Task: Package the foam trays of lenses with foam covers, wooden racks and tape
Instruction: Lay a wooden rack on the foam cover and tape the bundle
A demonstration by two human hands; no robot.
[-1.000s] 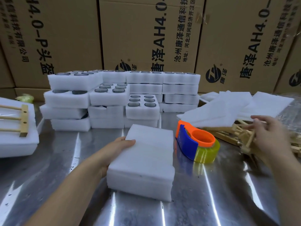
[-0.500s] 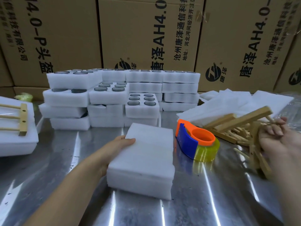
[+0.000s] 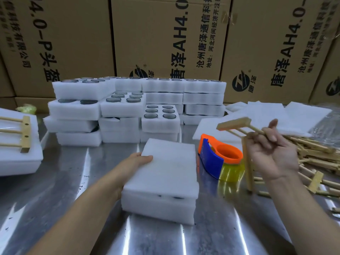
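A white foam tray of lenses with a foam cover (image 3: pixel 166 173) on top lies in the middle of the metal table (image 3: pixel 73 181). My left hand (image 3: pixel 134 162) holds its left edge, thumb on the cover. My right hand (image 3: pixel 272 153) is raised to the right of it, palm up, and grips wooden racks (image 3: pixel 237 126) by their rods; one crossbar points left, another piece hangs down. An orange and blue tape dispenser (image 3: pixel 219 157) with yellow tape stands between the tray and my right hand.
Stacks of foam lens trays (image 3: pixel 128 107) stand at the back, before cardboard boxes (image 3: pixel 165 37). Loose foam covers (image 3: pixel 261 115) and a pile of wooden racks (image 3: pixel 316 159) lie at the right. A packaged tray with a rack (image 3: pixel 18 140) sits at the left edge.
My right hand picked wooden racks out of the pile, lifted them and turned palm up, moving left toward the tray. My left hand stayed on the covered tray.
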